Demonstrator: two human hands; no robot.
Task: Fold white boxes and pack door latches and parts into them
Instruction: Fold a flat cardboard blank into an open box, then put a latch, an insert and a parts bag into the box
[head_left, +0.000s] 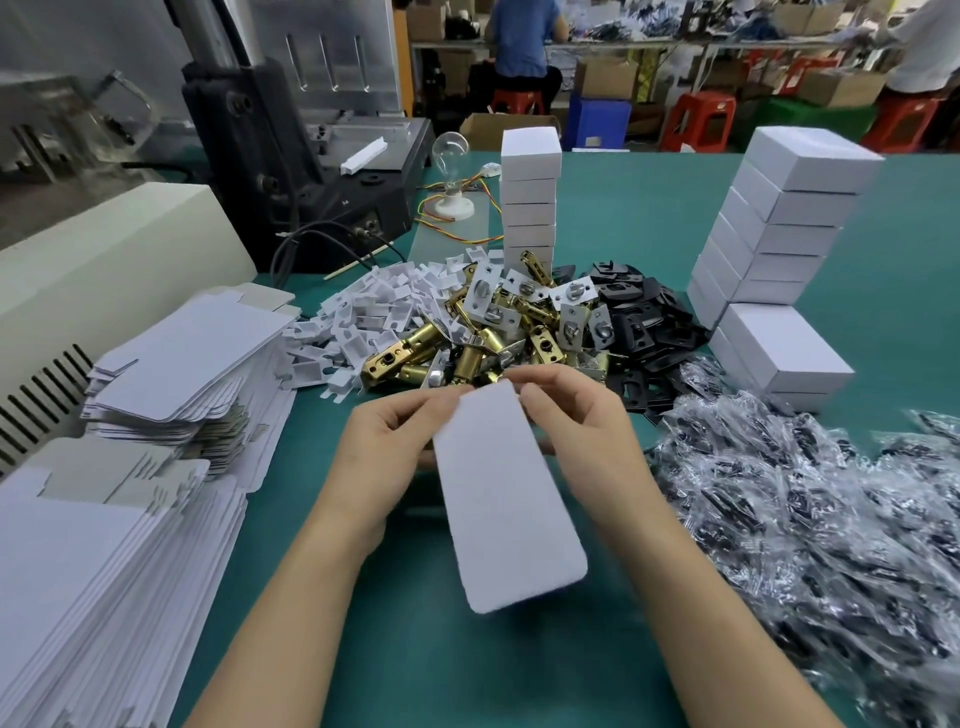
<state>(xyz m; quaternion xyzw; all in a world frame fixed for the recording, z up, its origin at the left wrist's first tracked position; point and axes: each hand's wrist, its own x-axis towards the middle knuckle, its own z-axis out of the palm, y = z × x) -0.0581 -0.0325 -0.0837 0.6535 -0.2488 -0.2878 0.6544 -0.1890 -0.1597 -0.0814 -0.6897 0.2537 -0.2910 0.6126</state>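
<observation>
Here both hands pinch the far end of a flat box (506, 493), left hand (387, 441) and right hand (582, 431) at either corner; it hangs between the wrists. Best squeeze the edges inward to pop it open; latches (467, 343) lie just beyond the fingers.

Where everything sits on my table (623, 223).

Before me, over the near edge, my left hand (384, 441) and right hand (582, 431) pinch the far end of a box blank (509, 504) between them. Just behind it lies the pile of latches (493, 332), with a pile of clips (379, 306) touching its left and a pile of plates (639, 317) on its right. Stacked blanks (104, 561) sit at my left, bags of parts (810, 519) at my right. One stack of folded boxes (530, 202) stands behind the latches, a second stack (779, 223) behind the bags. A machine (291, 171) and a bulb (451, 156) stand far left.
</observation>
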